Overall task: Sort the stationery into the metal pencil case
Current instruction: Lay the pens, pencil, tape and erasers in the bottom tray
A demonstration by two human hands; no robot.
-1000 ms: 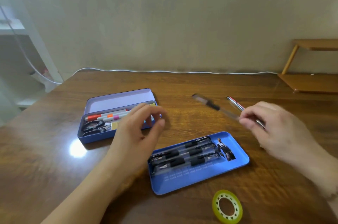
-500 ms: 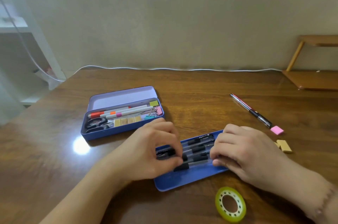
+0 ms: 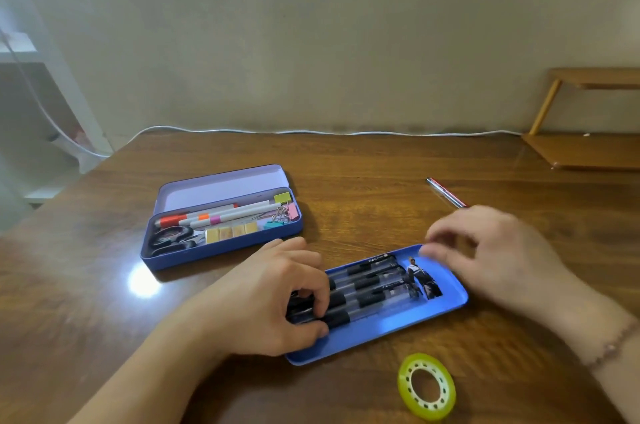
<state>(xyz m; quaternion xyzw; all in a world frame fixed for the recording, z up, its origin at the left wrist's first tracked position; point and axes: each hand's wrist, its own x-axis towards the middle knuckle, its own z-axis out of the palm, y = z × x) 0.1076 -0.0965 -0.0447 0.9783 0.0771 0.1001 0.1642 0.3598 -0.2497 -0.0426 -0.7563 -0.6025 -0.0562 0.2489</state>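
A blue metal tray [image 3: 408, 323] lies in front of me with several clear black-grip pens [image 3: 374, 285] in a row. My left hand [image 3: 273, 299] rests on the tray's left end, fingers curled onto the pen ends. Above the tray's right end hovers my right hand [image 3: 491, 254], blurred, fingers apart and holding nothing. The open purple pencil case [image 3: 221, 252] stands at the left, with markers, scissors, yellow erasers and binder clips inside. A red and silver pen [image 3: 446, 196] lies beyond my right hand.
A roll of yellow-green tape [image 3: 426, 385] lies near the table's front edge. A white cable [image 3: 311, 131] runs along the wall. A wooden shelf [image 3: 585, 146] stands at the far right. A bright light reflection sits left of the tray.
My right hand has lifted off the pens and moved right and away, uncovering the tray's right end. My left hand stays on the left end of the pens.
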